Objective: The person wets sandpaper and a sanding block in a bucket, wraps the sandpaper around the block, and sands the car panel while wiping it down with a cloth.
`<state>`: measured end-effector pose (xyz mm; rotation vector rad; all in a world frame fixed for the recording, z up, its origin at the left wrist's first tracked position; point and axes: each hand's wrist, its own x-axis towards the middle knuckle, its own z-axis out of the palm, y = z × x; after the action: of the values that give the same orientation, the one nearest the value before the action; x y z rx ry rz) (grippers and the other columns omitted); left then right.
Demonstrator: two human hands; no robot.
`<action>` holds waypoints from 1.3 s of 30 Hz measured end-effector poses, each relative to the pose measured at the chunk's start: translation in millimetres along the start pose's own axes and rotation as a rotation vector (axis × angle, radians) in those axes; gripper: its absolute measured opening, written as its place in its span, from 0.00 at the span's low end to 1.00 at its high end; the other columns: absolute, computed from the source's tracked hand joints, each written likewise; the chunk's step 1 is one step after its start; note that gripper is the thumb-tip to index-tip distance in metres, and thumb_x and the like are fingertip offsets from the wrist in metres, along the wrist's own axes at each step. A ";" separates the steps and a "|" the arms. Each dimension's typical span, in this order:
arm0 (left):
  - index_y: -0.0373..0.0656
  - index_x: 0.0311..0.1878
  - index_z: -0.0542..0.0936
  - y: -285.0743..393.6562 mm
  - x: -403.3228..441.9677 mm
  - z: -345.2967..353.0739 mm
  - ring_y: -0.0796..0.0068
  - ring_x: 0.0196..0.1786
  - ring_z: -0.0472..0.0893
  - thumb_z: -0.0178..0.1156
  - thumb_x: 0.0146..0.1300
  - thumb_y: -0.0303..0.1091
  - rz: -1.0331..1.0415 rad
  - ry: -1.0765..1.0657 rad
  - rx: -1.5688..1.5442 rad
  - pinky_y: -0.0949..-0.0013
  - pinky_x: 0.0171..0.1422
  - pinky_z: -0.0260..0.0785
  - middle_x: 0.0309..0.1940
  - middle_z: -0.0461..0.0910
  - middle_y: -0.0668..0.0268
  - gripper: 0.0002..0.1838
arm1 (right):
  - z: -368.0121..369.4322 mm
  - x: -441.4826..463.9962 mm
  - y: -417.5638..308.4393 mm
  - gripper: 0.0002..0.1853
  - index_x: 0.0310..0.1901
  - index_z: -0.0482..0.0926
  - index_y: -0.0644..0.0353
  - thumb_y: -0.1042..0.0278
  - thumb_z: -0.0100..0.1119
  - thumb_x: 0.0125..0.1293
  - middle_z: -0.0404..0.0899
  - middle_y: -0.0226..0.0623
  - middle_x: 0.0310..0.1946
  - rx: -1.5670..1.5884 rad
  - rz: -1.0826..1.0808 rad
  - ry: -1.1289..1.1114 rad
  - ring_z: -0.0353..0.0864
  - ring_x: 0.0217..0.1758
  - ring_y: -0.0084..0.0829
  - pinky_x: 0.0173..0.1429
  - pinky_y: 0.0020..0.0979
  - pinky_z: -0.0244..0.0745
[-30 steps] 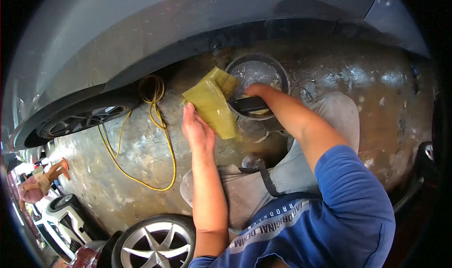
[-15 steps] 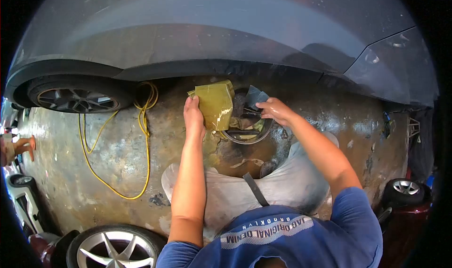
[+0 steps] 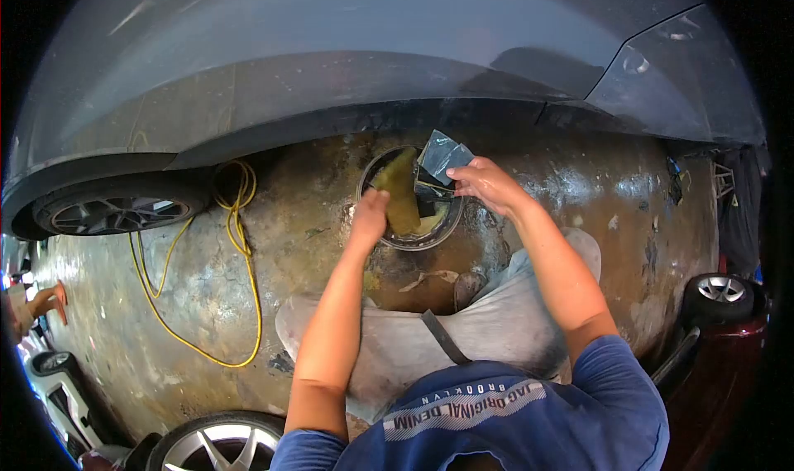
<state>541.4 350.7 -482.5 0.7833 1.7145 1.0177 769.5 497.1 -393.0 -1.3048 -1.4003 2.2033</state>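
A round dark bucket (image 3: 447, 230) stands on the floor between my knees and the car, with wet-looking pieces inside. My left hand (image 3: 369, 217) is at its left rim, fingers curled at the edge of an olive-yellow sheet (image 3: 403, 191). That sheet is blurred and hangs down into the bucket; the fingertips' contact with it is partly hidden. Over the bucket's right side, my right hand (image 3: 493, 185) pinches several small dark grey sheets (image 3: 445, 157) that look like sandpaper, fanned out and held above the rim.
A grey car's body panel (image 3: 347, 74) spans the top, its wheel (image 3: 120, 210) at left. A yellow hose (image 3: 258, 306) lies coiled on the wet floor. Other car wheels (image 3: 219, 446) are behind me. Another person's foot (image 3: 59, 301) shows at far left.
The olive-yellow sheet has gone from being held up flat beside the bucket to down inside it. My left hand moved right and lower. The grey sheets shifted slightly left and fanned out.
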 end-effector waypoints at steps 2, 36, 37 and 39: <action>0.34 0.53 0.82 2.8 -5.8 12.8 0.47 0.52 0.86 0.59 0.74 0.47 0.033 -0.025 0.365 0.53 0.58 0.75 0.45 0.87 0.44 0.22 | -0.4 -0.8 -2.2 0.11 0.44 0.83 0.57 0.59 0.66 0.70 0.81 0.29 0.40 0.008 -0.003 -0.021 0.79 0.42 0.24 0.55 0.33 0.77; 0.52 0.39 0.76 37.3 -12.4 -3.3 0.88 0.35 0.78 0.65 0.73 0.33 -0.046 0.024 -0.535 0.79 0.34 0.72 0.35 0.82 0.78 0.07 | 32.8 41.9 14.0 0.20 0.60 0.74 0.59 0.65 0.68 0.72 0.79 0.27 0.42 -0.109 -0.093 -0.125 0.78 0.44 0.20 0.49 0.26 0.74; 0.53 0.39 0.76 39.9 -13.4 -3.9 0.88 0.35 0.78 0.65 0.73 0.33 -0.056 0.013 -0.562 0.79 0.34 0.71 0.35 0.82 0.78 0.07 | 33.5 41.7 13.9 0.20 0.60 0.75 0.58 0.65 0.68 0.72 0.79 0.26 0.41 -0.119 -0.109 -0.112 0.78 0.43 0.19 0.48 0.25 0.74; 0.54 0.40 0.76 42.7 -15.4 -5.0 0.88 0.35 0.78 0.65 0.73 0.34 -0.075 -0.010 -0.617 0.79 0.34 0.71 0.35 0.81 0.79 0.07 | 44.6 24.5 2.2 0.16 0.56 0.78 0.57 0.64 0.68 0.71 0.78 0.24 0.39 0.072 -0.092 -0.101 0.76 0.41 0.17 0.47 0.24 0.72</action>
<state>544.0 355.2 -437.1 0.3189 1.2934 1.3855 721.5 482.9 -401.8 -1.0972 -1.3731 2.2639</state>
